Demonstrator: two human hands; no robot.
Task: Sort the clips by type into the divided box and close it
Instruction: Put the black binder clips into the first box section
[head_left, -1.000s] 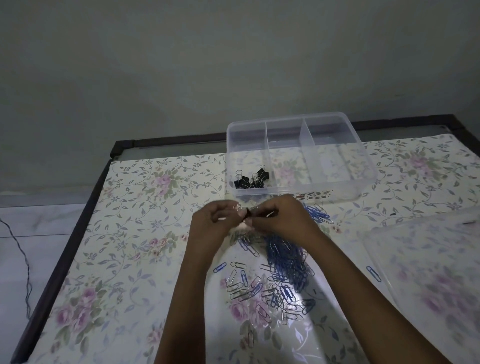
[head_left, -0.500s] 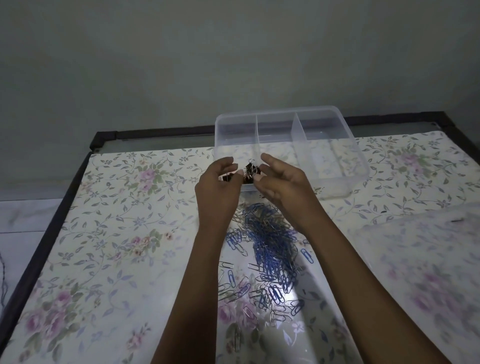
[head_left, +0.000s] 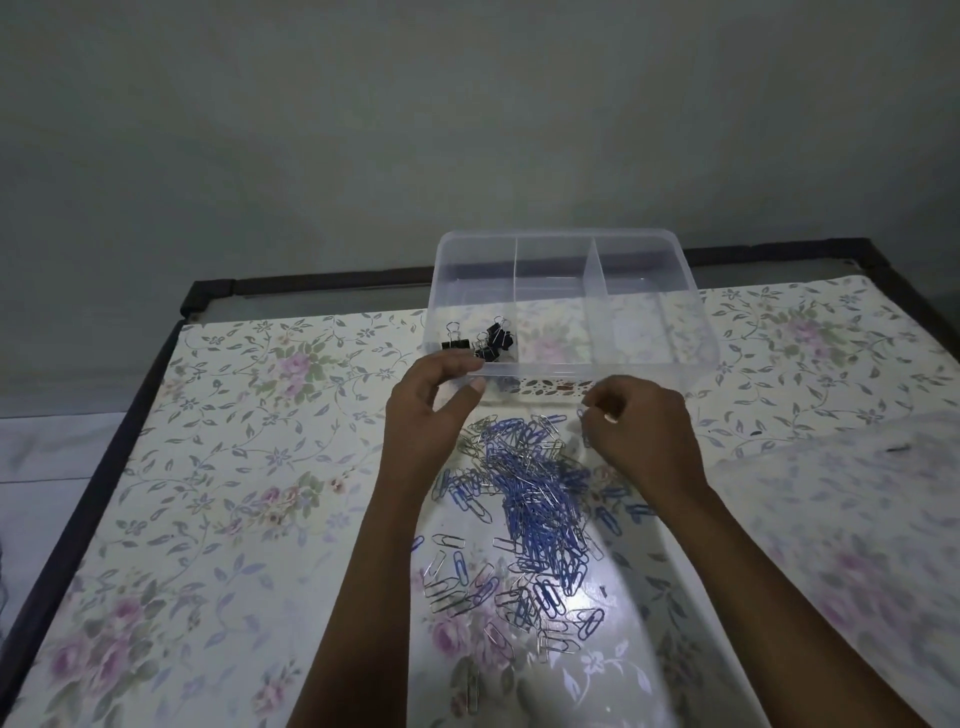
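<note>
Head view: my left hand (head_left: 436, 410) hovers just in front of the near wall of the divided box (head_left: 597, 370), its fingers loosely bent and the thumb out, with nothing held in it. My right hand (head_left: 641, 441) is apart from it, over the right side of the heap, with fingers curled inward and a blue paper clip (head_left: 581, 414) pinched at their tips; the grip itself is partly hidden by the knuckles. Between and below both hands lies the pile of paper clips (head_left: 530, 499), blue and silver mixed, dense in the middle and scattered loose toward me. The box is clear plastic with three compartments side by side, standing upright near the far edge of the table, its top uncovered. Black binder clips (head_left: 488, 340) lie in the left compartment, close to the near wall; I see nothing in the middle and right compartments. A clear plastic lid (head_left: 857, 509), blurred, lies flat to my right, well apart from the box. Everything rests on a floral table cover (head_left: 234, 467) bordered by a dark frame (head_left: 109, 441).
</note>
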